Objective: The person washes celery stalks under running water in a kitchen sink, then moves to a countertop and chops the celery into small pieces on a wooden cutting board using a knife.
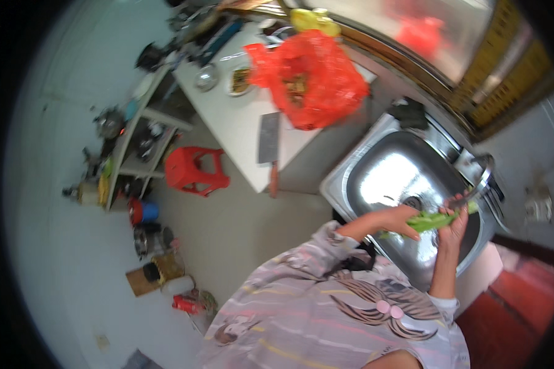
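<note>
A bundle of green leafy stalks (430,222) is held over the stainless steel sink (333,188), lying roughly crosswise. My left hand (402,220) grips its leafy end, and leaf tips stick out below the palm. Around the paler stem end are the fingers of my right hand (454,223), close beneath the spout of the curved metal faucet (485,171). Whether water is running cannot be made out. The drain (412,202) shows in the basin just beyond my left hand. Wet, bright reflections cover the basin floor.
A cleaver (268,138) lies on the white counter (240,152), its wooden handle overhanging the edge. Behind it sit a red plastic bag (323,83) and a plate of food (240,80). A dark cloth (408,113) rests on the sink's back corner. A red stool (184,168) stands on the floor.
</note>
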Demonstrator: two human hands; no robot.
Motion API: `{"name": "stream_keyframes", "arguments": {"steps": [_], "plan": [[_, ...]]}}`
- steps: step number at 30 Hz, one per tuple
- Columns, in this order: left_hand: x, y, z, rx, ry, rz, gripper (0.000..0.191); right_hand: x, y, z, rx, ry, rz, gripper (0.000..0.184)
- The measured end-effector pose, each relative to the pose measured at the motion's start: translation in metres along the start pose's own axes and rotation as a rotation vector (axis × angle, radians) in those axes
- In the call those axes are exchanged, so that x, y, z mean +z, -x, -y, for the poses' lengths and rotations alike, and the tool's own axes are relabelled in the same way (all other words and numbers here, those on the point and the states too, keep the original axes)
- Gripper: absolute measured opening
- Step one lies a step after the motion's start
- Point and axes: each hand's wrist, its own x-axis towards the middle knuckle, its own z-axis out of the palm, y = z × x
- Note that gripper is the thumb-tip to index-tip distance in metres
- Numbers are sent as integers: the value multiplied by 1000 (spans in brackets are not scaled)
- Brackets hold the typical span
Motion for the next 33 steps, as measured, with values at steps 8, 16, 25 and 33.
{"name": "stream_keyframes", "arguments": {"steps": [8, 16, 25, 33], "plan": [[-39, 43, -14, -26, 579, -195, 30, -4, 3, 48, 106, -498, 338, 30], [-54, 60, -31, -80, 816, -196, 37, -9, 8, 47, 120, -579, 394, 30], [-50, 53, -22, -82, 790, -442, 17, -8, 12, 55, 82, -555, 561, 30], [-51, 50, -30, -91, 821, -461, 22, -11, 12, 52, 121, -603, 590, 29]]}}
